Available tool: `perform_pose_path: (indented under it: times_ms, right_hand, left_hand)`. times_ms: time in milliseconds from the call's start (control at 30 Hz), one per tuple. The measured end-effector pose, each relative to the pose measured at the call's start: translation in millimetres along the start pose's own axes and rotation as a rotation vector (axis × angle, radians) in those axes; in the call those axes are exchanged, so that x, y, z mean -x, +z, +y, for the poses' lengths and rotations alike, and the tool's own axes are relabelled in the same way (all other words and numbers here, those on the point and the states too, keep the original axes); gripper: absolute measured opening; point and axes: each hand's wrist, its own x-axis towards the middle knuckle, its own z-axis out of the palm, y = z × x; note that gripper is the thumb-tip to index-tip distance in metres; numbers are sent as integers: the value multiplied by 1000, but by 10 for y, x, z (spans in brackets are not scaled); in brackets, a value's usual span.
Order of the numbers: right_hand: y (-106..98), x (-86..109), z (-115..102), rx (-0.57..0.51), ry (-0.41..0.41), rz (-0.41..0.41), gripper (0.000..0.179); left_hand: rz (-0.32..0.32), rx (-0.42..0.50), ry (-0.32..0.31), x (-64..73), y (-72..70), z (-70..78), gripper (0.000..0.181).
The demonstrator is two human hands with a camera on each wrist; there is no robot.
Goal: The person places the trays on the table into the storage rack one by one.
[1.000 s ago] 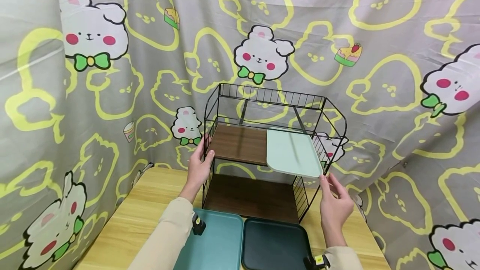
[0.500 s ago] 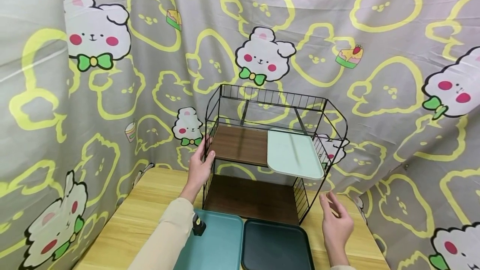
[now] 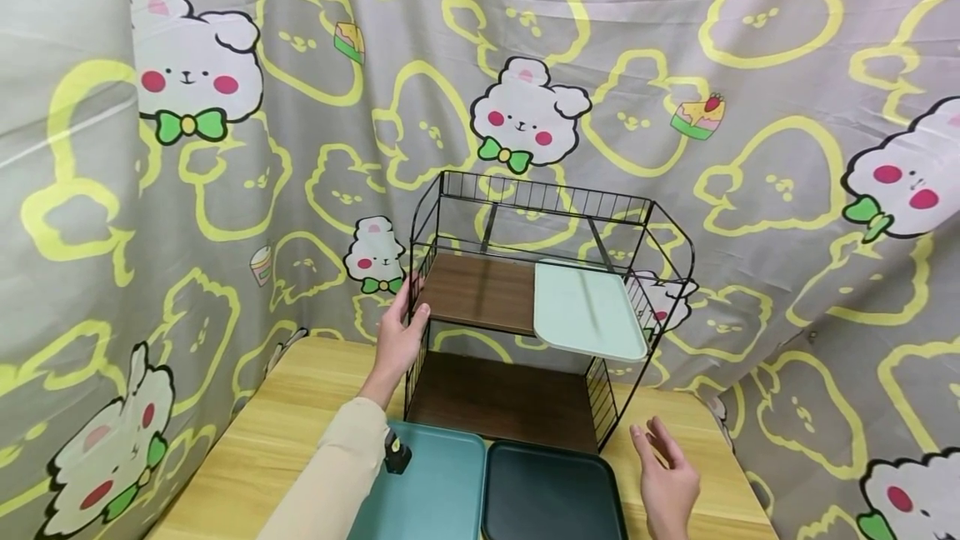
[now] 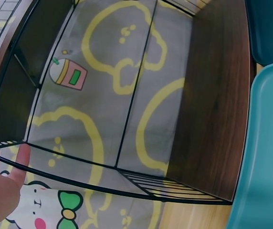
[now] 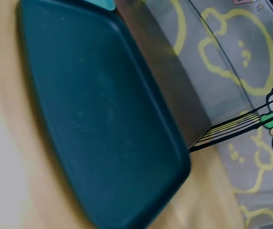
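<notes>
The pale tray [image 3: 588,307] lies flat on the right part of the rack's [image 3: 461,298] upper shelf [image 3: 487,277]. Its front edge sticks out past the shelf, and its right edge is close to the rack's wires. The rest of that shelf is brown wood. The rack's lower shelf [image 3: 498,402] is brown too.

In front of the rack, two more trays lie side by side on the table [image 3: 315,382]. The blue tray [image 3: 442,490] is on the left and the dark tray [image 3: 551,490] is on the right. They fill much of the space right before the rack. Behind the rack hangs a gray cloth [image 3: 420,15] with bunnies on it.

The left hand [image 3: 400,344] has its grip around the rack's left side, thumb in front and fingers behind. Its arm reaches up to the rack in a cream sleeve [image 3: 330,465] that covers a bit of the blue tray. The right hand [image 3: 666,477] is in front of the rack's right side, touching nothing. Its grip is loose, with the fingers a little bent and pointing toward the rack.
</notes>
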Motion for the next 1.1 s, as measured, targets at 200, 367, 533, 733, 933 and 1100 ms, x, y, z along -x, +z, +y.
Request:
perform_pose_path:
  times_ms: [200, 367, 533, 733, 933, 1100]
  right_hand:
    - [-23, 40, 208, -17, 39, -2, 68]
    - [-41, 81, 314, -30, 67, -3, 68]
    - [-67, 112, 392, 4, 98, -9, 71]
    - [-70, 124, 498, 56, 134, -32, 76]
    - [-27, 121, 546, 87, 108, -68, 69]
    - [48, 87, 572, 105, 72, -93, 63]
  left_hand:
    - [-1, -3, 13, 0, 4, -6, 63]
    - [-4, -4, 12, -2, 18, -18, 63]
    - [-7, 2, 12, -1, 30, -29, 62]
    - [-7, -4, -3, -1, 11, -31, 61]
    - [8, -3, -4, -4, -21, -7, 62]
    - [4, 4, -3, -7, -10, 8, 62]
